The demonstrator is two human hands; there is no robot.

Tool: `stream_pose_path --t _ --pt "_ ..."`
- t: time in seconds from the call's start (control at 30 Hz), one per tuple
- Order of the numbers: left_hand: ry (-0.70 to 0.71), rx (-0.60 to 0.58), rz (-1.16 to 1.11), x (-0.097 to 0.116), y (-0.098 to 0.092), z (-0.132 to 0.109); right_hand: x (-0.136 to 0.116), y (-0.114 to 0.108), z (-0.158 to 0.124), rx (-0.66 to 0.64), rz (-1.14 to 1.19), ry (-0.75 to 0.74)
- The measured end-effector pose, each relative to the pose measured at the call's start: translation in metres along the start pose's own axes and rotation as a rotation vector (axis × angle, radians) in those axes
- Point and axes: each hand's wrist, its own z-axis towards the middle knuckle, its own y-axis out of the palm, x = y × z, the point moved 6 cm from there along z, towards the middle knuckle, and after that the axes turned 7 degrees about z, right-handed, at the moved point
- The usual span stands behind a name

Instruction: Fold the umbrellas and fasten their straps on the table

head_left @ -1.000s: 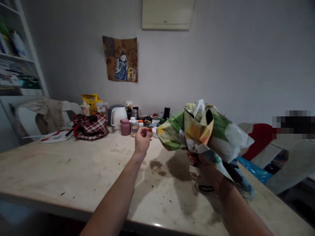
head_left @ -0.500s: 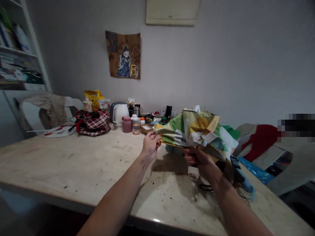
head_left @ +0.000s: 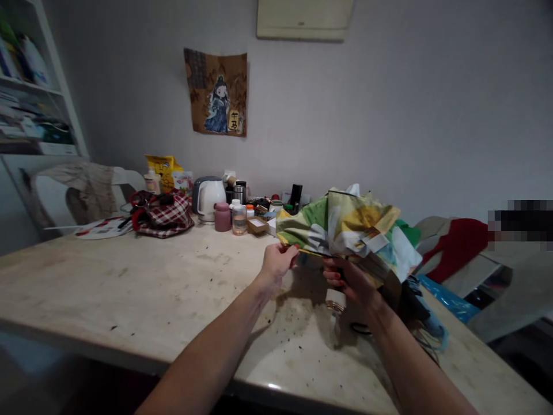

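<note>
A partly folded umbrella (head_left: 319, 222) with green, yellow and white patterned fabric is held above the right part of the table. My left hand (head_left: 280, 262) pinches the lower left edge of its fabric. Beneath the canopy, my right hand (head_left: 348, 279) is wrapped round the umbrella's handle, whose pale end sticks out below the fingers. The canopy hangs in loose folds and hides the umbrella's shaft.
On the pale table (head_left: 142, 276), a plaid bag (head_left: 166, 216), a white kettle (head_left: 211, 199), a pink jar (head_left: 222, 217) and a clear bottle (head_left: 239, 220) stand at the back. Blue plastic (head_left: 449, 297) and draped chairs are at the right.
My left hand has moved slightly right and down, along the fabric's edge. The canopy has shifted a little to the right, and the handle end has tilted slightly left.
</note>
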Motion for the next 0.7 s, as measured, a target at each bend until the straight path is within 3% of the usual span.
stream_pose_path --t 0.27,0.43,0.6,0.7 --pt "0.002 0.109 0.014 0.013 -0.018 0.001 -0.023 -0.016 -0.004 0.095 0.021 -0.137" --pt "-0.034 0.059 0.061 0.003 -0.008 0.002 -0.008 -0.013 0.000 0.120 -0.033 -0.111" --pt "0.036 0.119 0.083 0.000 -0.009 0.007 0.005 -0.002 0.003 0.105 -0.040 -0.091" --pt "0.161 0.104 0.034 0.006 -0.009 0.008 0.000 -0.003 0.003 0.088 -0.013 -0.096"
